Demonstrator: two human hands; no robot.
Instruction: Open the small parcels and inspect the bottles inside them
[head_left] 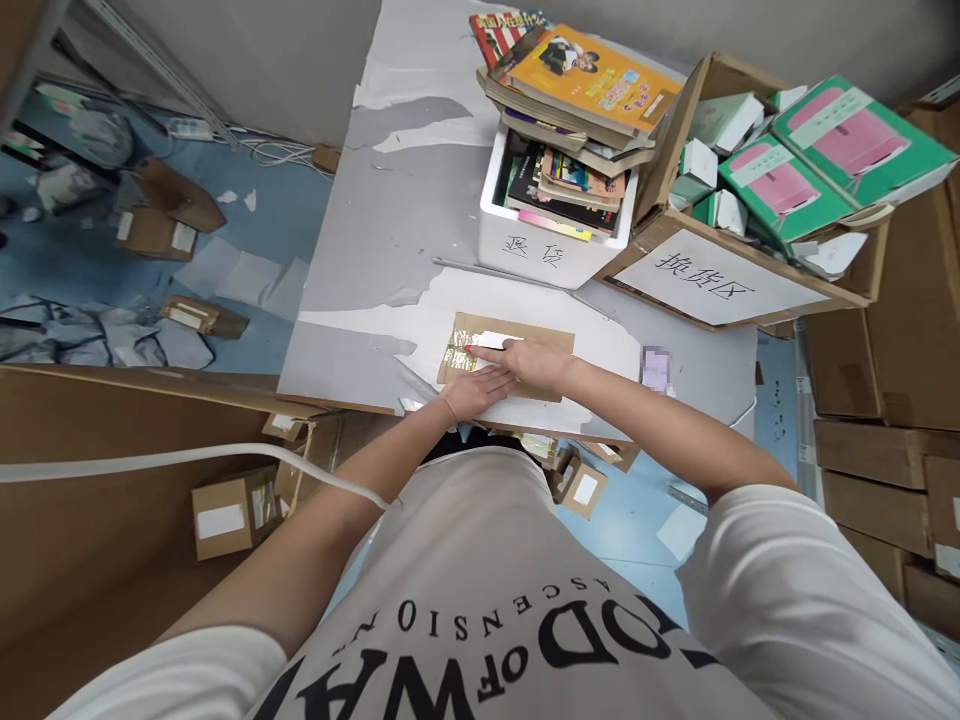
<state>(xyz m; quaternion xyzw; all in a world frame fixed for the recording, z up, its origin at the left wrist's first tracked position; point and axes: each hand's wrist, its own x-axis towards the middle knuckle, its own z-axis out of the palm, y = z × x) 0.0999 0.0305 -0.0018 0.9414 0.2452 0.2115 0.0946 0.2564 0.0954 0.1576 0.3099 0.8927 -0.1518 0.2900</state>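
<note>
A grey worktable with a peeling white surface (390,220) stands on a blue floor (277,215) littered with small brown cardboard boxes (229,512), beside a plain grey wall (262,60) and stacked brown cartons (885,400).

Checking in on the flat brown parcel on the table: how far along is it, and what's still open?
Looks done: the flat brown parcel lies closed on the table, a white label on top and shiny tape at its left end. In hand: the left hand presses its near edge flat, while the right hand points a finger at the label. Left: I cannot tell if the label is fully stuck or other edges are taped.
</note>
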